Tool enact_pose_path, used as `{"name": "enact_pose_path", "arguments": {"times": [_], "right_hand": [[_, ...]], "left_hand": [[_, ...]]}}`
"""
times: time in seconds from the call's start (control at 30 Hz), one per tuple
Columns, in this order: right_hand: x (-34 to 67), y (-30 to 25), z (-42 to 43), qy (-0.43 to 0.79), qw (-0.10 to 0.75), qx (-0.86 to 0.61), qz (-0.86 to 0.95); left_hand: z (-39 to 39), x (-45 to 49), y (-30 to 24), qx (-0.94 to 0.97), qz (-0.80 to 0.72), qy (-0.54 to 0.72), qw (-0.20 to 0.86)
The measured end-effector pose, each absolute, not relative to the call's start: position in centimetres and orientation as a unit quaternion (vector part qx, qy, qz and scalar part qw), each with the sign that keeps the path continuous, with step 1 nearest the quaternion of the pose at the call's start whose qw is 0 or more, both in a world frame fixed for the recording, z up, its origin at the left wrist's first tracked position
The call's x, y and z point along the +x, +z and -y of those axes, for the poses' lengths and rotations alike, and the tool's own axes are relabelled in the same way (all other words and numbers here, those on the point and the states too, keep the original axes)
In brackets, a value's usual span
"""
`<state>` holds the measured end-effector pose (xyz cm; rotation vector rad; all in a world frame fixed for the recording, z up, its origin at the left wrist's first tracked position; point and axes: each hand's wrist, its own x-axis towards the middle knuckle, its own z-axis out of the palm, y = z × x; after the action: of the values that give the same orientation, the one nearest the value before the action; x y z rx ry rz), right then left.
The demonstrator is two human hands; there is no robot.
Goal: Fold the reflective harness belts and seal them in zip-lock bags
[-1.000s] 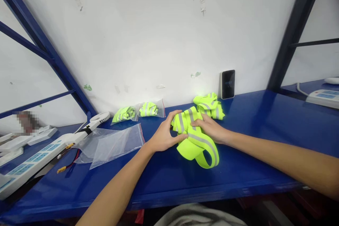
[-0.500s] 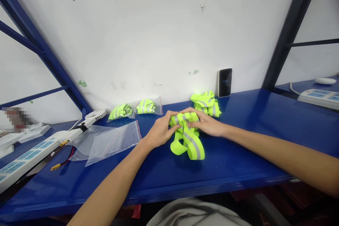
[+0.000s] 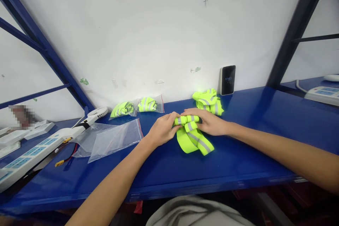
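A neon-yellow reflective strap (image 3: 194,139) with grey stripes is bunched between my hands, its upper part folded into a bundle and a wide loop hanging down onto the table. My left hand (image 3: 164,127) pinches the bundle's left end, thumb in front. Round the right end, my right hand (image 3: 209,122) is closed, with some fingers hidden behind the folds. Just beyond my right hand lies another bunch of neon-yellow reflective straps (image 3: 210,102). Two clear bags hold similar folded straps, a left bundle (image 3: 123,108) and a right bundle (image 3: 147,104), by the wall.
Flat clear zip bags (image 3: 116,141) lie left of my left hand. Further left are a white power strip (image 3: 31,152), a small white fan (image 3: 97,112) and a cable with yellow connectors (image 3: 60,163). A black-screened device (image 3: 228,80) leans on the wall. The blue table (image 3: 251,141) has a front edge near me.
The strap's upper part is rolled into a tighter bundle, and its hanging loops have shifted right and flattened into one. My hands stay closed on it. The view has shifted slightly.
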<state>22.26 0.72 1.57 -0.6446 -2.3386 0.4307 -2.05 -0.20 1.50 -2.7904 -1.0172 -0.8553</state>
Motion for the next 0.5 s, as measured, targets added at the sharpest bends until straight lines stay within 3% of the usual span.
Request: {"name": "enact_pose_path", "arguments": {"times": [0.5], "right_hand": [[24.0, -0.3, -0.3, 0.147, 0.259, -0.211, 0.931]], "left_hand": [[0.8, -1.4, 1.2, -0.924, 0.315, -0.177, 0.122]]}}
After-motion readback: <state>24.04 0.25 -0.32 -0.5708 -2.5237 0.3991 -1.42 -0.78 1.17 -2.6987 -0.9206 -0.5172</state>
